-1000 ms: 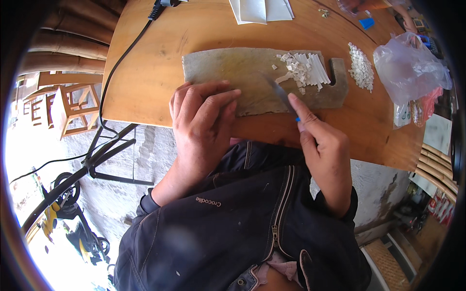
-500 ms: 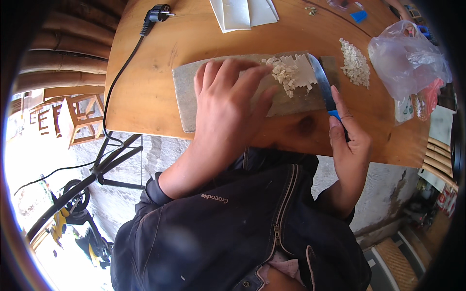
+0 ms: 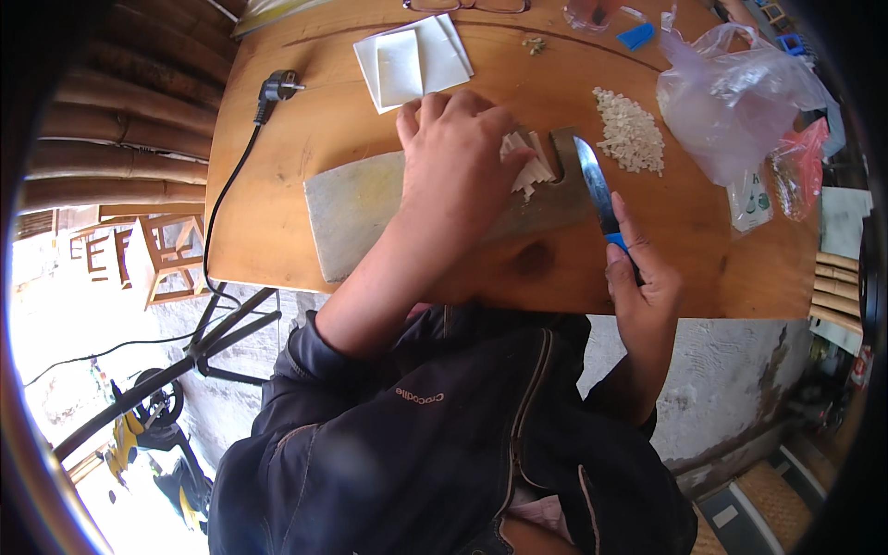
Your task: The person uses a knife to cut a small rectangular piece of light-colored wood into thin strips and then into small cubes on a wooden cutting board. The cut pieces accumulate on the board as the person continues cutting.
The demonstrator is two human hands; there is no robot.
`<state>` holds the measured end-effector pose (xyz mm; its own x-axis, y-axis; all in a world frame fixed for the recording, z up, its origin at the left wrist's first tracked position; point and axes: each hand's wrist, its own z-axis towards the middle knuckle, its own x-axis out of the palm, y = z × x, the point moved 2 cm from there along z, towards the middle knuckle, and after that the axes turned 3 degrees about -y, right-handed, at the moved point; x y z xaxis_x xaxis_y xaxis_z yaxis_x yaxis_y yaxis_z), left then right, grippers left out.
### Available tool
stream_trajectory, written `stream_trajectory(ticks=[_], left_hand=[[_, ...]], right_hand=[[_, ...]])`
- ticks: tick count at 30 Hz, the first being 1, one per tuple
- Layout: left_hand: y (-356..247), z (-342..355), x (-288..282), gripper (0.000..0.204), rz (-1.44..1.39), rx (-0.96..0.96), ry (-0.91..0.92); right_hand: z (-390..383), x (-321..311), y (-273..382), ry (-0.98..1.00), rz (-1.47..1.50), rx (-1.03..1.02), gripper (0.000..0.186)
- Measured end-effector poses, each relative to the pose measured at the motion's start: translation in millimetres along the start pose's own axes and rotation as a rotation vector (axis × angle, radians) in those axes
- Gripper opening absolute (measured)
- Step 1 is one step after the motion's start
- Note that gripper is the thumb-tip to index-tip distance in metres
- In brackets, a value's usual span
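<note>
While the left hand (image 3: 458,166) lies flat, palm down and fingers spread, over the pale cut pieces (image 3: 529,165) on the grey cutting board (image 3: 356,208) at the frame's centre, the right hand (image 3: 640,282) is closed around the blue handle of a knife (image 3: 597,194), whose blade points toward the upper frame just beside the board's notched end. A heap of chopped bits (image 3: 629,134) lies at upper right, near a clear plastic bag (image 3: 731,102).

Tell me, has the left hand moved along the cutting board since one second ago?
Yes. The left hand moved from the cutting board's left part rightward, onto the white pieces near its handle end.
</note>
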<state>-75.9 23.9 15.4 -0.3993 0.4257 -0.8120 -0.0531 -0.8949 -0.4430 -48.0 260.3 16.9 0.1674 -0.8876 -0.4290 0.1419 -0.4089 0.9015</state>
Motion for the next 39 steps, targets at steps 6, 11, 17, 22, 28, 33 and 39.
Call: stream_trajectory(ticks=[6,11,17,22,28,33,39], left_hand=[[0,0,-2,0.019,-0.002,0.005,-0.023],[3,0,-1,0.010,-0.044,-0.026,-0.021],[6,1,1,0.009,-0.153,-0.016,-0.084],[6,5,-14,0.010,-0.412,-0.013,-0.135],[13,-9,-48,0.012,-0.540,-0.116,-0.165],[31,-39,-67,0.009,-0.397,-0.115,-0.090],[30,-71,-67,0.011,-0.241,-0.130,-0.109]], right_hand=[[-5,-3,-1,0.007,-0.022,-0.013,0.046],[-8,0,0,0.013,-0.028,-0.022,0.048],[-11,5,4,0.023,-0.025,-0.011,0.048],[-11,11,-2,0.045,0.075,0.026,0.047],[-8,16,-7,0.084,0.312,0.103,0.048],[-8,14,-13,0.132,0.402,0.116,0.050],[-8,17,-17,0.097,0.372,0.022,0.048]])
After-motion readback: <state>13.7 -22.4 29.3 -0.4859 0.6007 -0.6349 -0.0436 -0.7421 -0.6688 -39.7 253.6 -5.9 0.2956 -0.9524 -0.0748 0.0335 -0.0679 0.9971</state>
